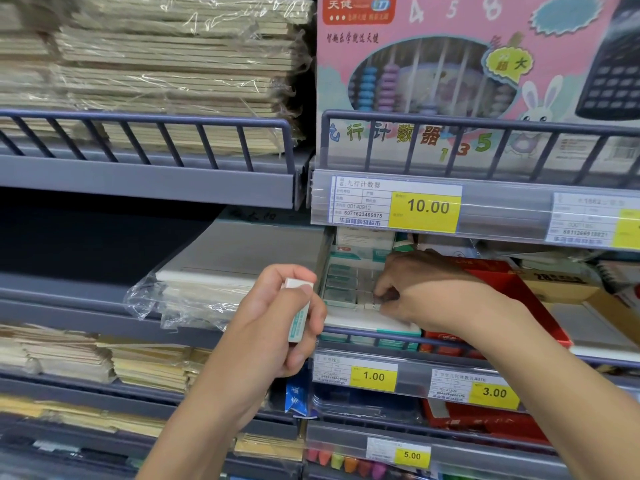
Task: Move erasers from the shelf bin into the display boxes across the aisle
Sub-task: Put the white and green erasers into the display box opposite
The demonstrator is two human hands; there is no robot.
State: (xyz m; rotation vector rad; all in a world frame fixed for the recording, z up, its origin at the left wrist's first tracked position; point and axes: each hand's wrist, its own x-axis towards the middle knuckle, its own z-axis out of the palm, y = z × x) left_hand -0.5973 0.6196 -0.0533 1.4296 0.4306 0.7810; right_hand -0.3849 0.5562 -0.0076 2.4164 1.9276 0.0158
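The right hand (412, 289), right of the middle of the frame, reaches into the eraser bin (349, 292) on the shelf. Its fingers curl down onto the packed erasers (343, 289), but I cannot tell if they pinch one yet. To do this well, I think it should pull one eraser straight up, so the neat rows stay put.

The left hand (273, 320), in the middle, holds one eraser (300, 310) upright, fingers wrapped round it and the thumb on top. It should keep a snug grip.

The erasers are small white blocks with teal paper sleeves. They look smooth and a bit soft. The bin is thin card. The shelf rail (381, 332) is hard grey metal.
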